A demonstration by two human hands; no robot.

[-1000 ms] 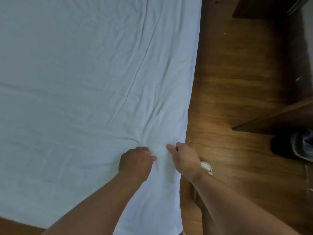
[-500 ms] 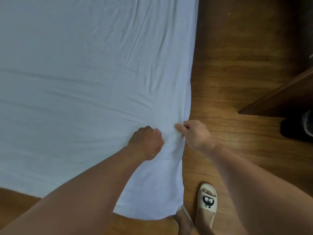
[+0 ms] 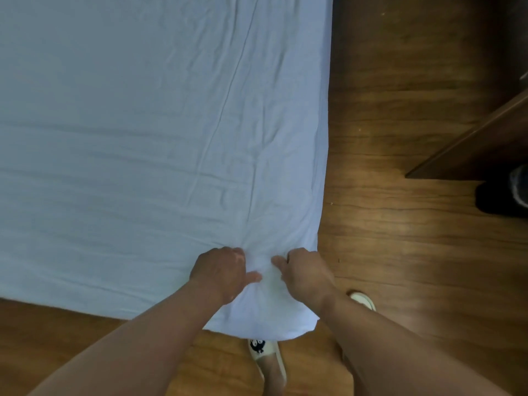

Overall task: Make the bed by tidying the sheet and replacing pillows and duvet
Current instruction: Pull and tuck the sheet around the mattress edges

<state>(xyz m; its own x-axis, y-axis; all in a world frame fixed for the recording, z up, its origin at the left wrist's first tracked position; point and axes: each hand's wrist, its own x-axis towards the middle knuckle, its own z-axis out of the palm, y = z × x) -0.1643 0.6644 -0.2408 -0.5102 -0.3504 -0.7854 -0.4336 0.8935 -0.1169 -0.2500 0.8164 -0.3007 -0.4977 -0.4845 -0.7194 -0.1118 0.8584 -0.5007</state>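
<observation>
A pale blue sheet (image 3: 137, 132) covers the bed and fills most of the view, with long creases running toward its near right corner. At that corner my left hand (image 3: 220, 271) grips a bunch of the fabric with curled fingers. My right hand (image 3: 307, 274) pinches the sheet just to the right of it, at the bed's edge. The corner of the sheet hangs down below both hands. No pillows or duvet are in view.
Wooden floor (image 3: 400, 238) runs along the right side and the near end of the bed. My feet in cream slippers (image 3: 264, 354) stand below the corner. Dark wooden furniture (image 3: 480, 144) and a dark object (image 3: 503, 195) sit at the right.
Both hands stayed gripping the sheet corner while the fabric between them bunched more. The view shifted, and the slippers now sit under and beside the hanging corner.
</observation>
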